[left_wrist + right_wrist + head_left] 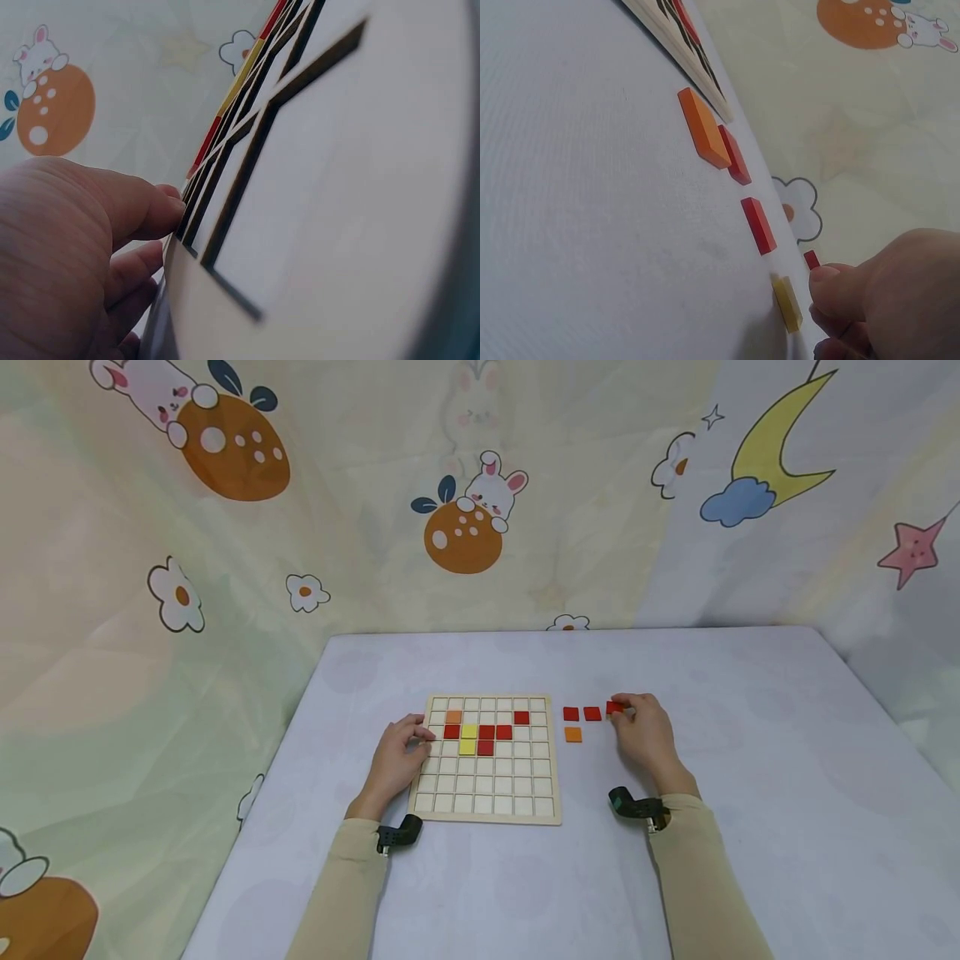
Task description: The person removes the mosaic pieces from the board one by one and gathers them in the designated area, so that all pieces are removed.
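Note:
A square wooden grid board (pixel 487 812) lies on the table, with several red, orange and yellow tiles in its upper cells. My left hand (pixel 396 760) holds the board's left edge; in the left wrist view the fingertips (pixel 171 210) meet the rim. To the right of the board, my right hand (pixel 647 735) pinches a red tile (pixel 614 706) between thumb and fingers. Only a small corner of that red tile (pixel 811 259) shows in the right wrist view. Just below it, a yellow tile (pixel 787 304) stands out beside the fingers.
Two loose red tiles (pixel 571 714) and an orange tile (pixel 573 735) lie between the board and my right hand. Each wrist wears a black camera (pixel 636 805). A patterned cloth (pixel 360 527) hangs behind the pale table (pixel 787 760).

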A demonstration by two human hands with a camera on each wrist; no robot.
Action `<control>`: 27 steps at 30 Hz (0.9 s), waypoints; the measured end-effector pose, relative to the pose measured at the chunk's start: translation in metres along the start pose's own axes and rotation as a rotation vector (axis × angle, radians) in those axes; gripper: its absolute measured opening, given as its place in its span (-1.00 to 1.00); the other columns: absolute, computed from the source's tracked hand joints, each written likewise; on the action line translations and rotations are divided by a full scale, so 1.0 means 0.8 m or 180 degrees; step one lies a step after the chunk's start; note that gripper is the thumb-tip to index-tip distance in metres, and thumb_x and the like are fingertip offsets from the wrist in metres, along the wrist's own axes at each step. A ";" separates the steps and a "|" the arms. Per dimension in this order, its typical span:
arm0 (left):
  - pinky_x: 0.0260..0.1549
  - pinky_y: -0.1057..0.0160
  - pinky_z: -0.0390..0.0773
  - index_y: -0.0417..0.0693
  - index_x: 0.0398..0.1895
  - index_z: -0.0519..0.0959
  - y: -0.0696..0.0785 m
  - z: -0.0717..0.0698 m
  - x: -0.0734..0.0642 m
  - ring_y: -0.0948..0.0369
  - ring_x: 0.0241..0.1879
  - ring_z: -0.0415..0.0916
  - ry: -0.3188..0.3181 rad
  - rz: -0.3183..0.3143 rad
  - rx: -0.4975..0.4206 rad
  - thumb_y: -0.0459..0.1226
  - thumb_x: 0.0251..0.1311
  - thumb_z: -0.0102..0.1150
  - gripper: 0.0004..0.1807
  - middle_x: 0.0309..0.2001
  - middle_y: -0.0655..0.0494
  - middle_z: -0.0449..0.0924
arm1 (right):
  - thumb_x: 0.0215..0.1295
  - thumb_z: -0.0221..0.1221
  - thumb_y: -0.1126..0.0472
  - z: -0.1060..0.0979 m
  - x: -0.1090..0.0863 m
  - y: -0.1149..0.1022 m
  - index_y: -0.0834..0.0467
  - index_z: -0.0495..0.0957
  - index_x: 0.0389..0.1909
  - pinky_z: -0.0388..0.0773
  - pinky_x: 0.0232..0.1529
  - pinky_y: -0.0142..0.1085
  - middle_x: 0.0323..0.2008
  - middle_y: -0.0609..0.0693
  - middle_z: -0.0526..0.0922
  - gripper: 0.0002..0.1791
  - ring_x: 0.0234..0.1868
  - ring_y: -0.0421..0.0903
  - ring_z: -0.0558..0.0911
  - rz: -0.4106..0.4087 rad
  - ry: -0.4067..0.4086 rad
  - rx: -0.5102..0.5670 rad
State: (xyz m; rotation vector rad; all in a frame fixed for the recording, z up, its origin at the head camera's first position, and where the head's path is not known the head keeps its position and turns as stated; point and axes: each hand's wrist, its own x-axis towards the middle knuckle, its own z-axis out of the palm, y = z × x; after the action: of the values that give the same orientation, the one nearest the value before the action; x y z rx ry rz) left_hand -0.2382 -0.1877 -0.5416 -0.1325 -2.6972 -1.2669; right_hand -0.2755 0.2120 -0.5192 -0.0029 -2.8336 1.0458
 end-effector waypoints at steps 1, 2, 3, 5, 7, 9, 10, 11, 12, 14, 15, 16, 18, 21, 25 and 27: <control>0.48 0.03 -0.17 -0.07 -0.30 0.63 0.000 0.000 0.000 0.01 0.40 0.20 0.0001 -0.0001 0.0003 -0.40 0.19 0.17 -0.91 0.27 -0.01 0.46 | 0.40 0.03 0.31 0.000 0.000 0.000 0.29 0.50 0.16 0.45 -0.03 0.04 0.06 0.30 0.43 -0.64 -0.09 0.16 0.42 0.0001 0.0005 -0.0007; 0.48 0.03 -0.17 -0.07 -0.30 0.63 0.000 0.000 0.000 0.01 0.40 0.21 0.0005 0.0002 0.0003 -0.40 0.19 0.17 -0.91 0.27 -0.01 0.46 | 0.39 0.04 0.31 0.000 0.000 0.000 0.29 0.50 0.16 0.45 -0.03 0.05 0.06 0.30 0.43 -0.64 -0.09 0.16 0.42 0.0000 0.0015 -0.0018; 0.47 0.03 -0.17 -0.08 -0.30 0.63 0.000 0.000 0.000 0.01 0.40 0.21 0.0006 0.0004 0.0005 -0.40 0.19 0.18 -0.91 0.27 -0.01 0.46 | 0.39 0.04 0.31 0.000 0.000 0.000 0.28 0.50 0.16 0.45 -0.03 0.04 0.07 0.30 0.43 -0.64 -0.09 0.16 0.42 0.0004 0.0018 -0.0028; 0.47 0.03 -0.17 -0.08 -0.31 0.63 0.000 0.000 0.000 0.01 0.40 0.21 0.0006 0.0012 0.0004 -0.40 0.19 0.18 -0.91 0.26 0.00 0.46 | 0.39 0.04 0.31 0.001 0.000 0.001 0.28 0.50 0.16 0.45 -0.03 0.04 0.07 0.29 0.43 -0.64 -0.09 0.16 0.42 0.0015 0.0017 -0.0035; 0.47 0.03 -0.16 -0.08 -0.31 0.63 0.000 0.000 0.001 0.01 0.39 0.22 0.0004 0.0021 0.0008 -0.41 0.18 0.17 -0.91 0.26 0.00 0.47 | 0.39 0.05 0.31 0.001 0.001 0.001 0.28 0.50 0.16 0.45 -0.03 0.03 0.07 0.29 0.44 -0.65 -0.10 0.16 0.42 0.0016 0.0013 -0.0043; 0.47 0.03 -0.16 -0.08 -0.31 0.63 -0.001 0.000 0.001 0.01 0.39 0.22 0.0002 0.0031 0.0021 -0.41 0.19 0.17 -0.91 0.26 -0.01 0.47 | 0.39 0.05 0.31 0.001 0.001 0.002 0.28 0.50 0.16 0.46 -0.04 0.03 0.08 0.29 0.44 -0.65 -0.11 0.15 0.42 0.0019 -0.0019 -0.0046; 0.47 0.03 -0.16 -0.08 -0.31 0.63 -0.001 0.000 0.001 0.01 0.39 0.22 0.0003 0.0034 0.0025 -0.41 0.19 0.17 -0.91 0.26 -0.01 0.47 | 0.39 0.05 0.32 0.001 0.002 0.002 0.28 0.50 0.16 0.46 -0.04 0.03 0.08 0.30 0.44 -0.65 -0.11 0.15 0.43 0.0007 -0.0029 -0.0050; 0.47 0.03 -0.16 -0.08 -0.31 0.63 -0.001 0.000 0.001 0.01 0.39 0.22 0.0006 0.0039 0.0031 -0.41 0.19 0.17 -0.91 0.26 -0.01 0.47 | 0.39 0.05 0.32 0.001 0.002 0.002 0.28 0.50 0.16 0.46 -0.04 0.03 0.07 0.30 0.44 -0.65 -0.12 0.15 0.43 0.0000 -0.0039 -0.0055; 0.47 0.02 -0.16 -0.08 -0.31 0.63 -0.001 0.000 0.002 0.01 0.39 0.23 0.0006 0.0042 0.0035 -0.41 0.18 0.17 -0.91 0.26 0.00 0.47 | 0.39 0.05 0.32 0.001 0.002 0.003 0.29 0.50 0.16 0.46 -0.04 0.03 0.08 0.30 0.44 -0.65 -0.12 0.16 0.43 -0.0007 -0.0050 -0.0063; 0.47 0.03 -0.16 -0.07 -0.31 0.63 -0.001 0.000 0.002 0.01 0.39 0.23 0.0010 0.0040 0.0037 -0.41 0.18 0.17 -0.90 0.25 0.00 0.48 | 0.39 0.05 0.33 0.001 0.003 0.004 0.29 0.50 0.16 0.47 -0.04 0.04 0.07 0.30 0.44 -0.64 -0.12 0.15 0.43 -0.0017 -0.0057 -0.0079; 0.47 0.03 -0.17 -0.07 -0.31 0.63 0.000 0.000 0.002 0.01 0.39 0.23 0.0012 0.0041 0.0034 -0.41 0.18 0.16 -0.90 0.25 0.00 0.48 | 0.39 0.05 0.33 0.001 0.003 0.004 0.30 0.50 0.16 0.46 -0.04 0.04 0.07 0.31 0.45 -0.64 -0.12 0.16 0.43 -0.0023 -0.0050 -0.0085; 0.47 0.03 -0.17 -0.07 -0.31 0.63 0.000 0.000 0.002 0.01 0.39 0.23 0.0015 0.0036 0.0029 -0.41 0.18 0.16 -0.90 0.24 0.01 0.49 | 0.39 0.05 0.33 0.001 0.003 0.004 0.30 0.50 0.16 0.46 -0.04 0.04 0.06 0.31 0.45 -0.64 -0.12 0.16 0.43 -0.0030 -0.0044 -0.0092; 0.47 0.03 -0.17 -0.06 -0.31 0.63 0.000 0.000 0.002 0.01 0.39 0.23 0.0015 0.0028 0.0024 -0.41 0.18 0.16 -0.90 0.24 0.01 0.49 | 0.38 0.05 0.34 0.001 0.002 0.004 0.31 0.50 0.16 0.46 -0.06 0.04 0.06 0.31 0.44 -0.64 -0.13 0.16 0.43 -0.0033 -0.0039 -0.0100; 0.47 0.03 -0.17 -0.06 -0.31 0.63 -0.001 0.001 0.002 0.01 0.39 0.23 0.0009 0.0020 0.0018 -0.40 0.18 0.16 -0.90 0.25 0.02 0.48 | 0.38 0.06 0.34 0.000 0.001 0.005 0.31 0.50 0.15 0.46 -0.07 0.04 0.05 0.32 0.44 -0.65 -0.14 0.16 0.43 -0.0039 -0.0037 -0.0119; 0.48 0.03 -0.17 -0.07 -0.31 0.63 -0.002 0.002 0.002 0.01 0.40 0.22 0.0001 0.0012 0.0009 -0.40 0.20 0.15 -0.90 0.26 0.01 0.47 | 0.37 0.07 0.35 -0.001 0.000 0.005 0.32 0.51 0.13 0.45 -0.07 0.06 0.05 0.33 0.44 -0.65 -0.12 0.17 0.43 -0.0074 -0.0045 -0.0136; 0.48 0.04 -0.17 -0.07 -0.31 0.63 -0.003 0.002 0.003 0.02 0.40 0.21 -0.0001 -0.0004 0.0012 -0.40 0.20 0.14 -0.90 0.27 0.00 0.46 | 0.37 0.07 0.35 -0.001 0.000 0.005 0.32 0.51 0.13 0.45 -0.05 0.06 0.06 0.33 0.43 -0.66 -0.11 0.17 0.43 -0.0081 -0.0056 -0.0149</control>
State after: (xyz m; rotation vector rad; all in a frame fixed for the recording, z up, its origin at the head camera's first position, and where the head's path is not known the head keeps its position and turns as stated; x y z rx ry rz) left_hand -0.2407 -0.1880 -0.5435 -0.1306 -2.7003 -1.2623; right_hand -0.2755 0.2154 -0.5216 0.0384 -2.8654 0.9789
